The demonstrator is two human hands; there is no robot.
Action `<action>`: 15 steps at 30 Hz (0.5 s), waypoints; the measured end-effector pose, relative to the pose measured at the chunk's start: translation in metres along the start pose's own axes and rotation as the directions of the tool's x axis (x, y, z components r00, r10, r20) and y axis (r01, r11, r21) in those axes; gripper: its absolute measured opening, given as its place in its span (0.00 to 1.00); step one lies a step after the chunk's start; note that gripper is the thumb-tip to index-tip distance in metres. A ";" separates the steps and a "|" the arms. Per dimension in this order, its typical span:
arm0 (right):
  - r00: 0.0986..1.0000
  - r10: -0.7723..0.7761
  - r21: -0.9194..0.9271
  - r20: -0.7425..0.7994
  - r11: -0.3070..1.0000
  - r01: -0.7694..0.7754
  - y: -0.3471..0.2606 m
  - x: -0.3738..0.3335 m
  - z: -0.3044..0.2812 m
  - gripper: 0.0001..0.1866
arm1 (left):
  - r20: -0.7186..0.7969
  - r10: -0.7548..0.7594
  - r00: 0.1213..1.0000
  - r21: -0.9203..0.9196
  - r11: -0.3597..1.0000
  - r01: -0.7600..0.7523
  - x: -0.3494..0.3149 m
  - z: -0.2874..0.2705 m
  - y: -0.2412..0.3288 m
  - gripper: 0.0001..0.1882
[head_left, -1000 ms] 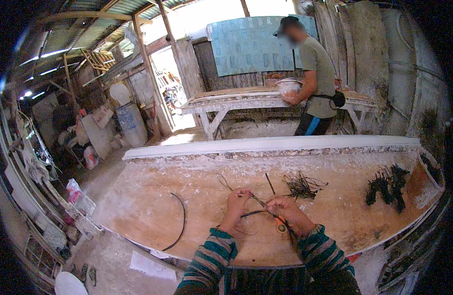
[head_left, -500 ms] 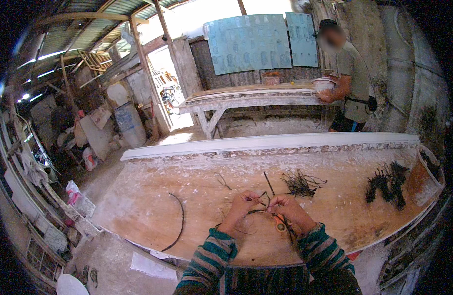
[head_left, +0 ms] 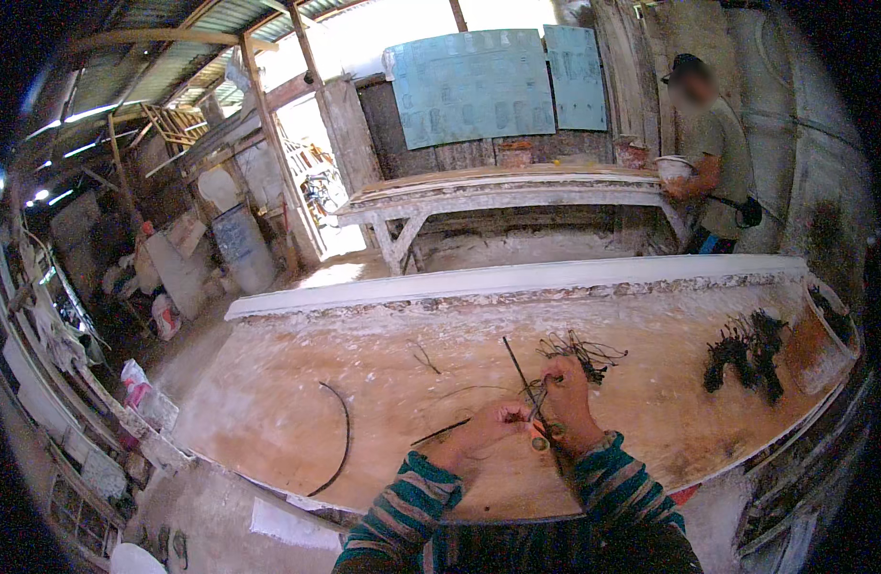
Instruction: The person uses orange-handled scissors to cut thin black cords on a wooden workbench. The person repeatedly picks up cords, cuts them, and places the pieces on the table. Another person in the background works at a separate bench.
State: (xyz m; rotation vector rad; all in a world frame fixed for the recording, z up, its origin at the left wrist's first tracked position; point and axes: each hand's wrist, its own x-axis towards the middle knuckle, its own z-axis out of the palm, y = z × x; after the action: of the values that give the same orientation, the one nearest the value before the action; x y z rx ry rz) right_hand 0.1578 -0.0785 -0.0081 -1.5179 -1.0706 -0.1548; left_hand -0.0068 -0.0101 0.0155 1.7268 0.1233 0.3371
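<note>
My left hand (head_left: 493, 427) is closed in a pinch over the middle of the wooden tabletop (head_left: 258, 402), at the near end of thin dark strands. Up and to the right, my right hand (head_left: 569, 397) pinches a thin dark strand (head_left: 533, 390) that runs down toward the left fingers. Between and under the hands lies a tool with an orange handle (head_left: 540, 436), perhaps scissors, partly covered. A straight dark strip (head_left: 513, 357) points away from the hands. Just beyond my right hand lies a loose tangle of dark strands (head_left: 584, 352).
A curved black strip (head_left: 345, 430) lies to the left. Black knotted bundles (head_left: 747, 354) rest at the right beside a dirty orange bucket (head_left: 815, 349). A long white raised edge (head_left: 517, 277) bounds the table's far side. Beyond, a person (head_left: 718, 143) holds a pail at another bench (head_left: 498, 191).
My right hand has moved up and away from the left, drawing the strand between them. My left hand has come slightly nearer and lower. The other person has moved right with the pail.
</note>
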 end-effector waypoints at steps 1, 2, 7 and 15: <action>0.997 -0.069 -0.063 -0.033 0.996 0.067 -0.005 0.001 0.000 0.09 | -0.051 0.026 0.998 -0.007 1.000 -0.026 0.001 -0.001 -0.008 0.03; 1.000 -0.023 -0.005 -0.016 1.000 0.023 -0.008 0.003 -0.002 0.09 | -0.083 -0.033 0.996 -0.029 0.999 0.031 0.002 -0.004 -0.016 0.03; 0.997 -0.075 -0.021 0.020 0.997 0.076 -0.011 0.003 -0.004 0.07 | -0.218 -0.077 0.973 -0.133 0.990 0.048 0.013 -0.022 -0.035 0.07; 0.831 0.168 0.398 0.531 0.816 -0.420 -0.013 -0.004 -0.004 0.08 | -0.706 0.051 0.706 0.169 0.981 0.098 0.008 -0.060 -0.038 0.06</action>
State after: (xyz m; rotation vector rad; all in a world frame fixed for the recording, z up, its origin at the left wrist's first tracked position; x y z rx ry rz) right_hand 0.1485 -0.0858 -0.0006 -1.2390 -1.1120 0.7182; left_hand -0.0129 0.0553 -0.0113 1.6960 0.7694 0.9989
